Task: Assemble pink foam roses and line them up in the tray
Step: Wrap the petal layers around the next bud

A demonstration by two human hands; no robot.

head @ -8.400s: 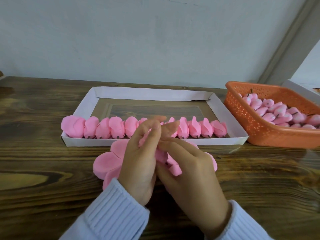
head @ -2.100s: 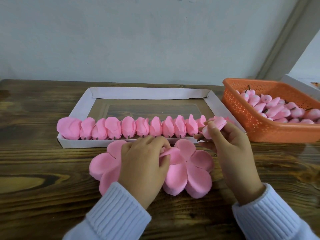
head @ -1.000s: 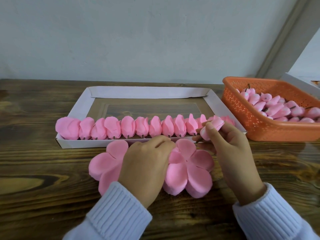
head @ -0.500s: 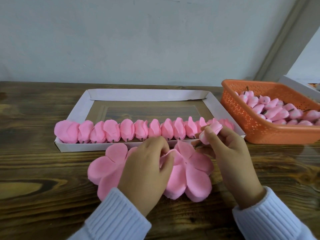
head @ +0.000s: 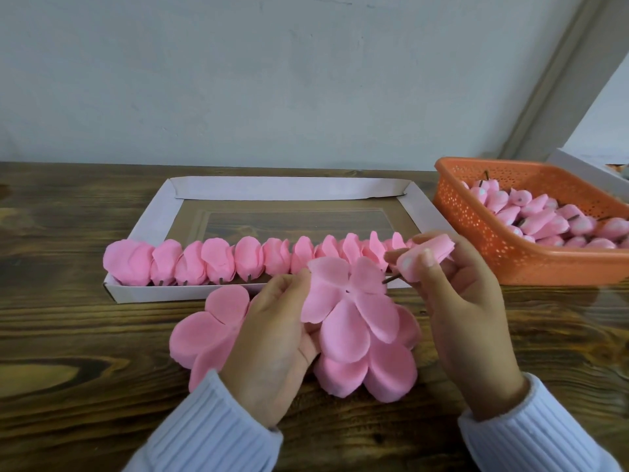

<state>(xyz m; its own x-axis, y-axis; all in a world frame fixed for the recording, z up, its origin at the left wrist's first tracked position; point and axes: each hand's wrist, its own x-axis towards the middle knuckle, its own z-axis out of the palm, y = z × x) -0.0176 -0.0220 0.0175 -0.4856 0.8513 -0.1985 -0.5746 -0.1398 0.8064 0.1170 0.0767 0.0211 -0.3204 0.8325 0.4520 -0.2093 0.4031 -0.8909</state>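
1. We look down at a dark wooden worktop (head: 68,335) with a pale wall behind it, and at a person's two hands in pale blue ribbed sleeves.
2. The left hand (head: 269,338) lies near and centre. Its grip holds one pink foam petal sheet (head: 340,301), lifted and tilted up off the pile, with a small hole at its middle.
3. The right hand (head: 473,301) is raised just to the right. Its grip is a pinch of thumb and fingers round a pink rosebud (head: 425,257).
4. A thin dark stem (head: 391,278) sticks out of the bud towards the left, its tip just beside the right edge of the lifted sheet.
5. Under the lifted sheet a pile of petal sheets (head: 377,373) rests on the worktop. A second pile (head: 200,335) shows to the left, partly hidden by the left hand.
6. Beyond the hands sits a shallow white cardboard tray (head: 153,223). A row of finished pink roses (head: 218,260) stands along its near edge, running from the left corner to behind the right hand. We cannot tell where the row ends.
7. To the right, near the tray, stands an orange perforated basket (head: 483,240) holding loose pink buds (head: 544,219).
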